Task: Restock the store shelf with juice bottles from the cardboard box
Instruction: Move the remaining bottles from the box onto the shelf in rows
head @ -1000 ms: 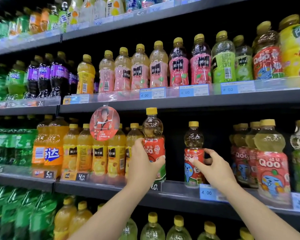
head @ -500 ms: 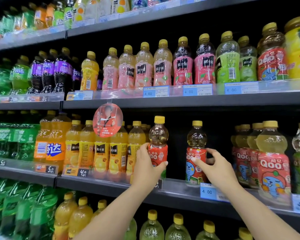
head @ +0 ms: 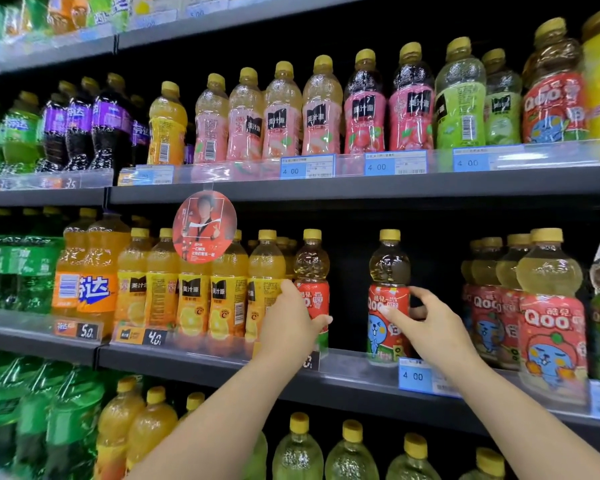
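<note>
Two red-label juice bottles stand on the middle shelf: left hand grips one, right hand pinches another at its 3 o'clock. Dark gaps around them suggest more restocking left; cardboard box unseen.

Round red promo tag, blue price labels along shelf edges

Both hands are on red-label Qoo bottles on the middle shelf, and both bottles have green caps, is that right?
Not quite. The head view shows yellow caps, not green, on both. The left hand grips one red-label Qoo bottle and the right hand holds the other Qoo bottle, both on the middle shelf.
</note>
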`<state>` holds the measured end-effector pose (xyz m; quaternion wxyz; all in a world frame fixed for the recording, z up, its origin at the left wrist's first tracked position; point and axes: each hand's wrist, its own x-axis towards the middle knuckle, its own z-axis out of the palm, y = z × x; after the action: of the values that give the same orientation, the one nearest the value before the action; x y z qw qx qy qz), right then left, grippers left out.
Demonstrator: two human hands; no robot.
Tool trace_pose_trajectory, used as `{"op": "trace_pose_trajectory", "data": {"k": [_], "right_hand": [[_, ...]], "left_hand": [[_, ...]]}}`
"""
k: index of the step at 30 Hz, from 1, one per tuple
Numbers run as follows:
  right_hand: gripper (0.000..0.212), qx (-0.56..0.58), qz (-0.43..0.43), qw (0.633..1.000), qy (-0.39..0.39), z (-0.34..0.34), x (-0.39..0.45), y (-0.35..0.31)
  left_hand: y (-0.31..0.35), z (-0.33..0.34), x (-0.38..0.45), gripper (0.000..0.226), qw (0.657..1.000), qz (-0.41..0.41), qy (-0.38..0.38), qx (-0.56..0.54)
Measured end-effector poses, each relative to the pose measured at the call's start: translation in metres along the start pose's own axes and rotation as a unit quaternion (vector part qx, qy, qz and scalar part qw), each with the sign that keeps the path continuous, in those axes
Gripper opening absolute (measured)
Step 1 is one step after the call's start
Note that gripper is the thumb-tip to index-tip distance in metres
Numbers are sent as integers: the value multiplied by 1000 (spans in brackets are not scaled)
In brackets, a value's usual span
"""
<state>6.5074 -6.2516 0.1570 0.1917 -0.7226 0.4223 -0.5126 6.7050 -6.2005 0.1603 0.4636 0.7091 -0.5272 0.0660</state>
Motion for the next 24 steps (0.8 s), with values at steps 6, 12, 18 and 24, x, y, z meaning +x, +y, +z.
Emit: {"op": "trace_pose_trajectory", "data": {"k": [6, 12, 18, 24], "right_hand": [[65, 6, 7, 1000, -7, 1, 2, -1], [65, 18, 17, 1000, -12, 1, 2, -1], [67, 8, 11, 1000, -5, 1, 1, 0], [75, -36, 11, 999, -36, -4, -2, -5]], "left_hand": [[12, 16, 14, 69, 999, -29, -1, 31], [15, 40, 30, 72, 997, -35, -6, 64], [12, 38, 27, 71, 999, -31, -2, 26], [0, 1, -4, 52, 996, 74, 44, 14]]}}
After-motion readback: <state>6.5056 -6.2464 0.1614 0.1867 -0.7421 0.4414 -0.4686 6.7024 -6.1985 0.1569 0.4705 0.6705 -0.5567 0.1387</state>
